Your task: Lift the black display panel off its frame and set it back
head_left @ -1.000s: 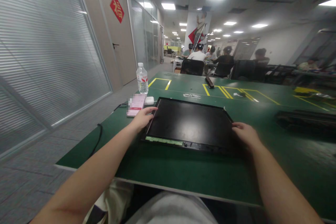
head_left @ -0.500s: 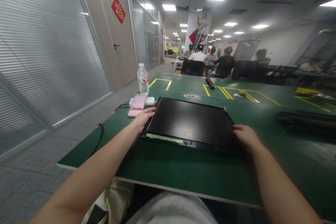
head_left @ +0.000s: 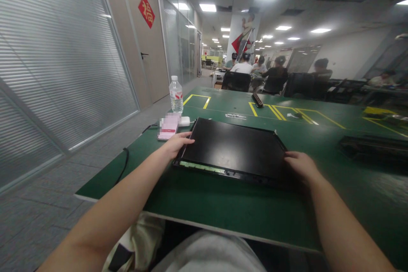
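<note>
A black display panel [head_left: 236,146] lies face up over the green table [head_left: 229,204], with a green circuit strip [head_left: 202,167] along its near edge. My left hand [head_left: 178,143] grips its left side, the thumb on the rim and the other fingers alongside. At the right edge, my right hand [head_left: 301,165] is closed on the panel, its fingertips partly hidden beneath. I cannot tell whether the panel rests fully on the table or is slightly raised.
A phone [head_left: 167,129], a white case [head_left: 184,121] and a water bottle [head_left: 176,95] stand left of the panel. A dark frame-like part [head_left: 372,151] lies at the right. Yellow tape marks [head_left: 277,112] and a dark bar [head_left: 257,100] are farther back. People sit beyond.
The whole view has shifted slightly. My left thumb now reaches a little farther over the panel's left rim; both hands stay on the panel.
</note>
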`<state>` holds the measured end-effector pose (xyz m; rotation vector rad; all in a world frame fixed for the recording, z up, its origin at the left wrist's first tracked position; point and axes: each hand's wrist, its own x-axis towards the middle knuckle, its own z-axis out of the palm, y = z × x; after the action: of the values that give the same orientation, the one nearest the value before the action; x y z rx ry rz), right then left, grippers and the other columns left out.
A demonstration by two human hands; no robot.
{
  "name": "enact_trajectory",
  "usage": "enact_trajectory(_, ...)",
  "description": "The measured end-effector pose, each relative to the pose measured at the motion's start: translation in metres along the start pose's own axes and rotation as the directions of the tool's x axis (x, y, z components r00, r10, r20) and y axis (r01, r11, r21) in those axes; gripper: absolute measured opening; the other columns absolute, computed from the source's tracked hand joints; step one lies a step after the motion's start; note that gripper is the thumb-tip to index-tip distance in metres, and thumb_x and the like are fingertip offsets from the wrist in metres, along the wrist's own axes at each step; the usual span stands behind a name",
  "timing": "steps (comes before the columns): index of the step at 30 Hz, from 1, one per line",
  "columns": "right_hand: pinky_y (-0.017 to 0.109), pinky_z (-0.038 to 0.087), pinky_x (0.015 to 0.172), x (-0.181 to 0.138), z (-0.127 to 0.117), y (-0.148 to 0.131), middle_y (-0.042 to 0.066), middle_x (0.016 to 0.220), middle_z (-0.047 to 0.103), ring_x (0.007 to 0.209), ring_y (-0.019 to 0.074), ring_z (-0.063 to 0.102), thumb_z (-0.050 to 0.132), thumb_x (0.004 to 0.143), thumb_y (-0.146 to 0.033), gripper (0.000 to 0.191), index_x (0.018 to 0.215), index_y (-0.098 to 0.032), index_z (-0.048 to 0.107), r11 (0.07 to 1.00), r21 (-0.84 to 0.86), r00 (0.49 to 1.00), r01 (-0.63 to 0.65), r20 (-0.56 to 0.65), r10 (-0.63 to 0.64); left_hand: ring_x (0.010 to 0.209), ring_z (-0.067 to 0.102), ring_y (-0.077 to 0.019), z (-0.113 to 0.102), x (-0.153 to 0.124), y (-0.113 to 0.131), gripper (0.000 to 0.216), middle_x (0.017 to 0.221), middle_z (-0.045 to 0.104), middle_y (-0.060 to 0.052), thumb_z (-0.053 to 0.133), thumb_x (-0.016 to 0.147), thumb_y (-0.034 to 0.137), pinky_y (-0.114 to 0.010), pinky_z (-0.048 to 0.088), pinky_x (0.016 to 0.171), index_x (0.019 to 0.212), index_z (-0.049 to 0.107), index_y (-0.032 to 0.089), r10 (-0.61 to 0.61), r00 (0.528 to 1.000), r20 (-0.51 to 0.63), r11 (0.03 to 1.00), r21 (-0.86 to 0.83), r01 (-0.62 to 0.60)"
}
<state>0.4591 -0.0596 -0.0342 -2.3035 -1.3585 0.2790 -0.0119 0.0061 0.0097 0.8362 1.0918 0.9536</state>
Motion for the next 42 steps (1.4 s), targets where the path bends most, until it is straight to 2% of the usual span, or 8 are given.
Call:
enact_trajectory(4, 0.039, 0.051, 0.094, -0.001, 0.0, 0.0, 0.013, 0.118, 0.073, 0.109, 0.0303, 0.067, 0.061, 0.077, -0.025, 0.037, 0.109, -0.016, 0.077, 1.0, 0.011, 1.0, -0.005, -0.005, 0.005, 0.055, 0.071, -0.0213, 0.0, 0.001, -0.001, 0.067, 0.072, 0.076, -0.005, 0.073, 0.067, -0.001, -0.033, 0.059, 0.057, 0.131, 0.06, 0.014, 0.035, 0.999, -0.013, 0.999, 0.009, -0.035)
enact_trajectory(10, 0.039, 0.051, 0.092, 0.005, 0.002, 0.007, 0.012, 0.111, 0.075, 0.103, 0.0293, 0.069, 0.063, 0.074, -0.026, 0.034, 0.103, -0.018, 0.079, 0.998, 0.055, 0.999, 0.033, -0.001, -0.033, 0.068, 0.074, -0.0223, -0.003, 0.004, -0.005, 0.065, 0.08, 0.077, -0.006, 0.079, 0.064, 0.002, -0.034, 0.061, 0.067, 0.125, 0.063, 0.016, 0.103, 0.994, 0.041, 0.993, -0.065, -0.1)
enact_trajectory(15, 0.039, 0.051, 0.093, 0.006, 0.002, 0.008, 0.012, 0.113, 0.074, 0.105, 0.0297, 0.069, 0.064, 0.074, -0.028, 0.032, 0.101, -0.019, 0.079, 0.999, 0.025, 0.999, 0.039, -0.009, -0.038, 0.074, 0.075, -0.0231, -0.005, 0.006, -0.007, 0.065, 0.081, 0.077, -0.007, 0.08, 0.064, 0.004, -0.034, 0.06, 0.071, 0.126, 0.064, 0.015, 0.141, 0.99, 0.027, 0.989, -0.053, -0.139)
enact_trajectory(21, 0.04, 0.052, 0.092, 0.004, 0.001, 0.004, 0.012, 0.111, 0.075, 0.104, 0.0303, 0.069, 0.065, 0.074, -0.029, 0.03, 0.099, -0.02, 0.08, 0.999, 0.018, 0.999, 0.05, -0.019, -0.05, 0.075, 0.075, -0.0233, -0.004, 0.006, -0.007, 0.07, 0.084, 0.078, -0.009, 0.08, 0.064, 0.005, -0.033, 0.06, 0.071, 0.131, 0.061, 0.013, 0.163, 0.986, 0.044, 0.985, -0.066, -0.16)
enact_trajectory(26, 0.038, 0.051, 0.092, 0.001, 0.001, 0.002, 0.013, 0.113, 0.074, 0.105, 0.0298, 0.069, 0.063, 0.076, -0.028, 0.033, 0.103, -0.017, 0.078, 0.998, 0.034, 0.999, 0.044, 0.01, -0.044, 0.075, 0.075, -0.0225, 0.0, 0.0, -0.003, 0.074, 0.091, 0.079, -0.009, 0.081, 0.066, 0.008, -0.033, 0.06, 0.071, 0.136, 0.059, 0.017, 0.145, 0.988, 0.049, 0.988, -0.064, -0.142)
enact_trajectory(31, 0.036, 0.051, 0.091, -0.002, 0.001, -0.001, 0.013, 0.112, 0.074, 0.104, 0.0281, 0.069, 0.062, 0.077, -0.028, 0.031, 0.101, -0.017, 0.078, 0.997, 0.065, 0.999, 0.042, 0.012, -0.043, 0.089, 0.075, -0.0252, 0.001, -0.004, 0.0, 0.071, 0.108, 0.077, -0.011, 0.085, 0.061, 0.01, -0.034, 0.06, 0.081, 0.129, 0.065, 0.016, 0.215, 0.974, 0.069, 0.976, -0.049, -0.212)
enact_trajectory(36, 0.037, 0.051, 0.088, -0.005, 0.0, -0.003, 0.011, 0.109, 0.075, 0.101, 0.0286, 0.069, 0.063, 0.076, -0.03, 0.029, 0.098, -0.02, 0.078, 0.997, 0.068, 0.999, 0.037, -0.03, -0.035, 0.102, 0.072, -0.0271, 0.005, -0.009, 0.003, 0.064, 0.11, 0.077, -0.011, 0.081, 0.062, 0.01, -0.037, 0.057, 0.091, 0.124, 0.068, 0.015, 0.275, 0.954, 0.122, 0.961, -0.069, -0.268)
enact_trajectory(42, 0.036, 0.051, 0.082, -0.007, -0.004, -0.005, 0.013, 0.107, 0.074, 0.094, 0.0269, 0.069, 0.059, 0.081, -0.034, 0.047, 0.123, -0.015, 0.069, 0.99, 0.123, 0.994, -0.069, -0.075, 0.078, 0.113, 0.068, -0.0291, 0.009, -0.014, 0.004, 0.072, 0.121, 0.073, -0.012, 0.082, 0.06, 0.011, -0.04, 0.052, 0.101, 0.129, 0.064, 0.014, 0.346, 0.929, 0.128, 0.936, -0.107, -0.334)
